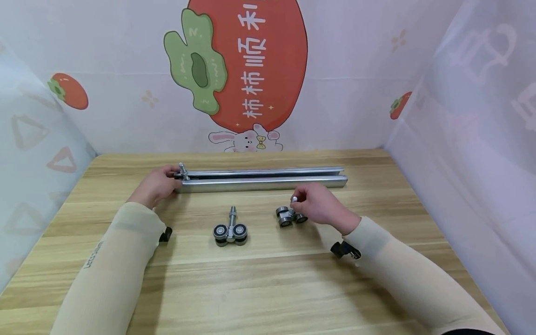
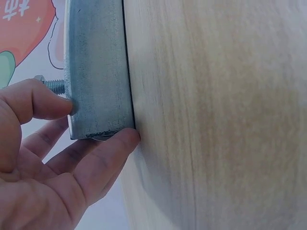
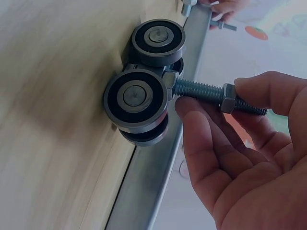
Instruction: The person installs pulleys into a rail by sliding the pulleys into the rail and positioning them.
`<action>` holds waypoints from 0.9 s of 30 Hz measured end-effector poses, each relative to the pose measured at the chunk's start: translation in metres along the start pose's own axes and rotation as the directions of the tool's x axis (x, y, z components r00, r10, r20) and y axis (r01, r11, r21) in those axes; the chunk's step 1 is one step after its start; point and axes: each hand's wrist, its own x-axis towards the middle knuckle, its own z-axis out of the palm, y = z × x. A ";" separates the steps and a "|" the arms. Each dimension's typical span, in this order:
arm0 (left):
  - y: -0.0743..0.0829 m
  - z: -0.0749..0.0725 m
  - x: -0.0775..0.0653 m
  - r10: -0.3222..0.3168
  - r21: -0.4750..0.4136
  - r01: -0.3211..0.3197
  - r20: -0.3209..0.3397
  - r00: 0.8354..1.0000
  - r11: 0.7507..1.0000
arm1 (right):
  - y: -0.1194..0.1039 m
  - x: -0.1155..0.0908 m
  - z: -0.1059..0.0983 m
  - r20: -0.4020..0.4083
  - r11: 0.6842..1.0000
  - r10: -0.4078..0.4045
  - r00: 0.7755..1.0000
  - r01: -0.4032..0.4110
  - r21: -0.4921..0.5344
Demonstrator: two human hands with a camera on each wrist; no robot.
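Observation:
A long silvery C-shaped metal rail (image 1: 259,185) lies across the far part of the table. My left hand (image 1: 155,186) grips its left end, with the thumb on the upper lip and fingers around the end face (image 2: 100,138). A threaded bolt (image 1: 183,170) stands up there; whatever carries it inside the rail is hidden. My right hand (image 1: 320,204) pinches the bolt (image 3: 199,91) of a four-wheeled roller trolley (image 3: 135,98), near its nut. That trolley is in front of the rail, close to the tabletop. A second roller trolley (image 1: 230,231) lies between the hands, untouched.
The wood-grain table (image 1: 234,293) is bordered by a printed back sheet (image 1: 347,93) and pale side sheets. Black wrist mounts (image 1: 345,250) stick out below both sleeves.

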 end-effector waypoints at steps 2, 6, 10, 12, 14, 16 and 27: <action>0.000 0.001 0.000 -0.005 -0.010 0.005 0.002 1.000 1.000 | 0.004 -0.002 -0.003 -0.007 1.000 0.015 1.000 -0.015 0.007; 0.000 0.001 0.000 -0.010 -0.022 0.010 0.004 1.000 1.000 | 0.016 -0.007 -0.010 -0.030 0.999 0.052 0.998 -0.052 0.012; 0.000 0.001 0.000 -0.016 -0.031 0.016 0.001 1.000 0.999 | 0.030 -0.011 -0.019 -0.056 0.997 0.075 0.996 -0.075 0.007; 0.001 0.001 0.000 -0.020 -0.032 0.020 -0.003 1.000 0.999 | 0.036 -0.013 -0.024 -0.066 0.996 0.087 0.994 -0.086 0.014; 0.001 0.001 0.000 -0.020 -0.029 0.020 -0.006 1.000 0.999 | 0.042 -0.015 -0.029 -0.070 0.994 0.107 0.992 -0.104 0.038; 0.002 0.001 0.000 -0.017 -0.028 0.017 -0.008 1.000 0.999 | 0.048 -0.017 -0.035 -0.068 0.990 0.129 0.989 -0.125 0.061; 0.001 0.001 0.000 -0.004 -0.049 0.004 -0.002 1.000 0.999 | 0.077 -0.027 -0.062 -0.074 0.971 0.233 0.970 -0.227 0.075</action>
